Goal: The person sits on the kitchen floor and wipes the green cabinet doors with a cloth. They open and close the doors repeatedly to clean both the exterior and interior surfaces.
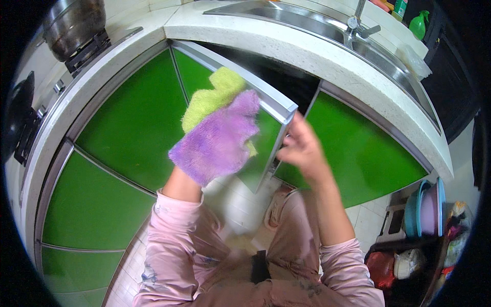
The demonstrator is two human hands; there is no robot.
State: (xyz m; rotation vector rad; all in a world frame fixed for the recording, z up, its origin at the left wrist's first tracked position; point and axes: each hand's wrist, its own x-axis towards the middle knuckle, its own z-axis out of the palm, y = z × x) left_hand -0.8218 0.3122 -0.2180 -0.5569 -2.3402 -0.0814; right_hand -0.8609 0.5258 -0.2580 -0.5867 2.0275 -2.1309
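Note:
A purple plush cloth covers my left hand, of which only the wrist shows; the fingers are hidden. Beneath the purple one lies a yellow-green plush cloth, its edges sticking out above and to the right. Both cloths are against the green front of a cabinet door that stands swung out from the counter. My right hand, blurred, is at the door's free edge, its fingers bent around the edge just below the top corner of the metal frame.
Behind the swung-out door the cabinet interior is dark. Above runs a pale countertop with a steel sink and faucet. A metal pot stands on the stove at left. Plastic basins lean at the lower right.

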